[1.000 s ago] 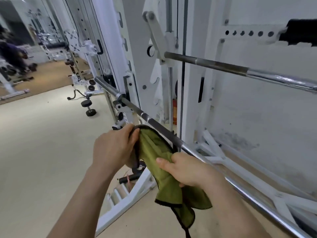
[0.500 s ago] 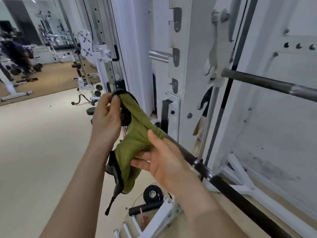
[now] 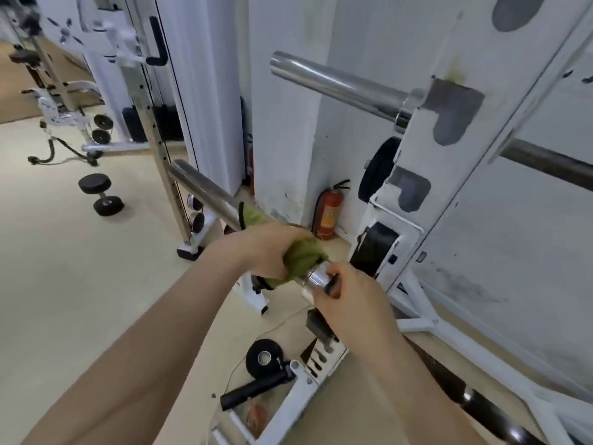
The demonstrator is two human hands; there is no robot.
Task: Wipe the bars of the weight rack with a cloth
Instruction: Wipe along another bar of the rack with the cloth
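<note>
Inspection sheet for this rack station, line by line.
Surface: beige floor.
Job's things: green cloth wrapped round the lower bar; upper bar sits on the white rack upright.
Clutter: dumbbell and black disc on the floor.
Grippers: left hand grips the cloth round the bar; right hand holds the bar's chrome collar beside it.
Cables: thin cord on the floor below the hands; black cable far left.
Surroundings: stained white wall, fire extinguisher in the corner, gym machines at left.

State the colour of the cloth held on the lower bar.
The cloth is olive green, shown best in the head view.
</note>
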